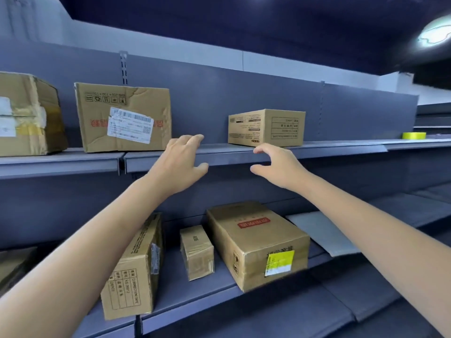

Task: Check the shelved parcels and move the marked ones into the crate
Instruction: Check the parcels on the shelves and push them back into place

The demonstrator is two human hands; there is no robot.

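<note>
Upper shelf (317, 152), far left of both hands: a taped carton (26, 113) cut off by the frame edge, a white label on its face. Just left of the left hand, a dented carton (122, 117) stands at the shelf's front edge, printing upside down, with a white barcode label (130, 128) on its front.

Left hand (181, 162): raised to the upper shelf's front edge, fingers spread and curled, holding nothing. Fingertips lie over the shelf surface; contact with it cannot be confirmed.

Below and between the forearms, lower shelf (244, 311): a tall narrow carton (133, 272) under the left forearm, printed table on its end face. Right of it, a small taped carton (196, 252). Right again, a larger carton (256, 242) carrying a red printed band on top and a yellow sticker (279, 262) on its near end. This is the only yellow-marked parcel seen.

Right hand (278, 167): at the same shelf edge, fingers arched in an open claw, empty. Directly beyond its fingertips, not touching, a low printed carton (266, 128) sits on the upper shelf.

Below the right forearm, a flat white mailer (322, 232) lies on the lower shelf. Far right of the right hand, a yellow tape roll (414, 135) rests on the upper level.
</note>
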